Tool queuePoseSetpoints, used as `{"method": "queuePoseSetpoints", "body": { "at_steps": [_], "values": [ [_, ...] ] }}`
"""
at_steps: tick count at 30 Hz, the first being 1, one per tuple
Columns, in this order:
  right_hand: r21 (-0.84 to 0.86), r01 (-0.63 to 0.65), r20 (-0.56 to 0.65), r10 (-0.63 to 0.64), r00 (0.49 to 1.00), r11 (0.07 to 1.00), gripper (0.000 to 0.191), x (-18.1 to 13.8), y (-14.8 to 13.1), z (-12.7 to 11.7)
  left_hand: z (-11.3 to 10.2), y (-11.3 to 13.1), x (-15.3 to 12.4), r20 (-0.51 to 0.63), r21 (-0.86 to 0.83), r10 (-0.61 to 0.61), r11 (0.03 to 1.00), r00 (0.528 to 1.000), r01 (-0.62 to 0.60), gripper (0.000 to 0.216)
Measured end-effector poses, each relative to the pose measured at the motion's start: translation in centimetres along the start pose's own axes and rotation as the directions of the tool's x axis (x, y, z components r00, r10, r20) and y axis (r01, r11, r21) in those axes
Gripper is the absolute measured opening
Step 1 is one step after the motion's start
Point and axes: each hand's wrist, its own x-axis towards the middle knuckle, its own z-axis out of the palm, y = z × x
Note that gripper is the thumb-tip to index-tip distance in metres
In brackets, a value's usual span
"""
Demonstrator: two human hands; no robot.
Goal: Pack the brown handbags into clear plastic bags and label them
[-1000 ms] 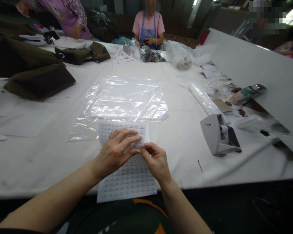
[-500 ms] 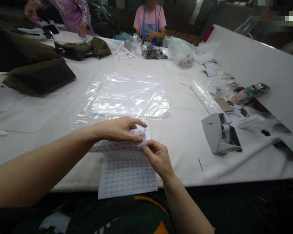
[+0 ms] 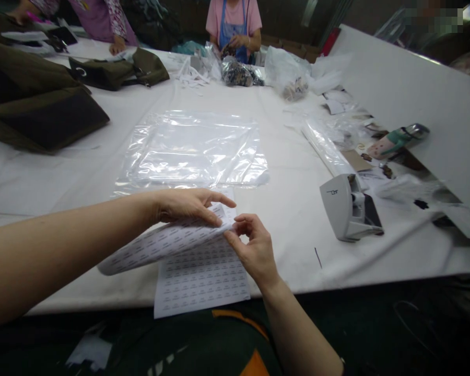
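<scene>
Two printed sheets lie on the wearer's side of the clear plastic. The upper sheet curls up under the left forearm; the lower sheet is beneath it, its end reaching past the near edge of the white tabletop.

Both hands are at the upper sheet, just nearer than the plastic. The left hand is partly open, thumb and forefinger spread over the paper; whether its hidden fingers grip anything, I cannot tell. The right hand has thumb and forefinger closed in a light pinch at the sheet's right end.

The paper should be light and limp, apt to crease or tear if tugged; a fingertip pinch at a corner, with a second hand steadying the surface, would suit it. The plastic looks thin and slippery, likely best held by an edge.

Right of the plastic stands a pale grey device; left of it lie dark green bags; beyond it is a co-worker's hand.
</scene>
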Motion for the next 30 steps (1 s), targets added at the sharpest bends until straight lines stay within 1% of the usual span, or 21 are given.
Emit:
{"method": "queuePoseSetpoints", "body": {
  "at_steps": [2,5,7,10,12,15,17,19,21,24,28,30],
  "values": [
    [-0.114,0.131,-0.03,-0.135,0.99,0.985,0.02,-0.1,0.0,-0.3,0.3,-0.1,-0.1,-0.022,0.02,-0.011,1.0,1.0,0.012,0.051],
    [-0.297,0.313,0.032,-0.318,0.947,0.902,0.013,-0.1,-0.2,-0.8,0.7,0.2,-0.2,-0.068,0.053,-0.052,0.997,0.996,0.056,0.052],
    [-0.386,0.387,0.079,-0.388,0.918,0.837,0.013,0.0,-0.3,-1.2,1.0,0.4,-0.2,-0.086,0.039,-0.079,0.996,0.993,0.083,0.053],
    [-0.473,0.461,0.127,-0.459,0.879,0.751,0.012,0.0,-0.3,-1.4,1.4,0.5,-0.1,-0.123,0.028,-0.121,0.992,0.985,0.125,0.053],
    [-0.493,0.484,0.15,-0.477,0.866,0.723,0.012,0.0,-0.2,-1.4,1.7,0.6,0.0,-0.16,0.057,-0.138,0.987,0.977,0.149,0.052],
    [-0.488,0.484,0.156,-0.473,0.867,0.726,0.014,0.0,0.1,-1.3,1.9,0.7,-0.1,-0.185,0.059,-0.167,0.982,0.968,0.18,0.051],
    [-0.477,0.488,0.137,-0.487,0.863,0.731,0.013,-0.1,0.2,-1.3,2.0,0.6,-0.1,-0.168,-0.017,-0.195,0.981,0.966,0.195,0.052],
    [-0.479,0.509,0.123,-0.519,0.846,0.716,0.014,-0.1,0.4,-1.4,2.1,0.4,-0.2,-0.136,-0.115,-0.206,0.975,0.969,0.191,0.053],
    [-0.492,0.538,0.137,-0.55,0.824,0.684,0.019,-0.1,0.6,-1.5,2.2,0.2,-0.2,-0.121,-0.186,-0.181,0.97,0.976,0.156,0.053],
    [-0.507,0.585,0.183,-0.584,0.791,0.633,0.021,-0.1,0.8,-1.6,2.6,0.0,-0.1,-0.143,-0.232,-0.16,0.965,0.977,0.124,0.051],
    [-0.535,0.613,0.18,-0.631,0.755,0.581,0.019,-0.3,1.2,-1.8,2.9,0.2,0.0,-0.139,-0.3,-0.286,0.925,0.948,0.235,0.056],
    [-0.548,0.618,0.166,-0.651,0.741,0.564,0.02,-0.4,1.5,-1.9,2.9,0.3,0.1,-0.125,-0.331,-0.322,0.905,0.938,0.267,0.059]
  ]
}}
